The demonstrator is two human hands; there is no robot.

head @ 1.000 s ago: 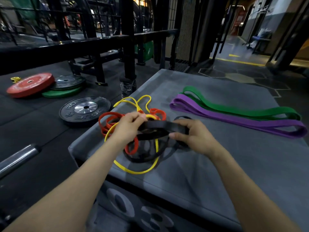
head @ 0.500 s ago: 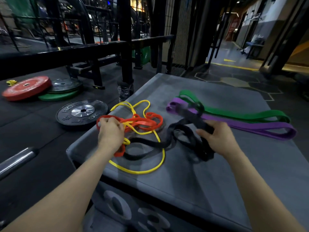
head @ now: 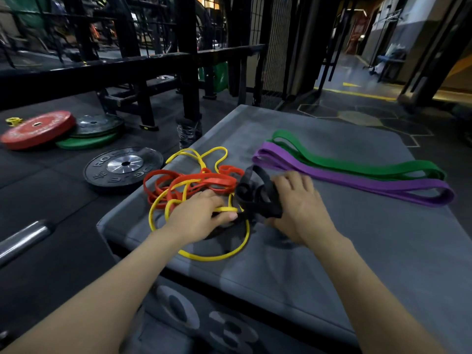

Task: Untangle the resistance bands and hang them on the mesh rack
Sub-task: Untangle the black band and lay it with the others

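Both hands have drawn back together since half a second ago: right hand (head: 297, 205) now clutches the bunched black band (head: 258, 198) beside the left hand (head: 199, 217), which pinches the yellow band (head: 204, 255). Yellow and red band (head: 204, 181) remain tangled on the grey plyo box (head: 383, 264); purple band (head: 357, 182) and green band (head: 357, 166) lie flat, apart.

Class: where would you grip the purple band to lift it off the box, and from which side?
Grip the purple band mid-length, from above. It lies flat, stretched out and clear of the tangle, beside the green band; a middle grip should let both ends hang evenly.
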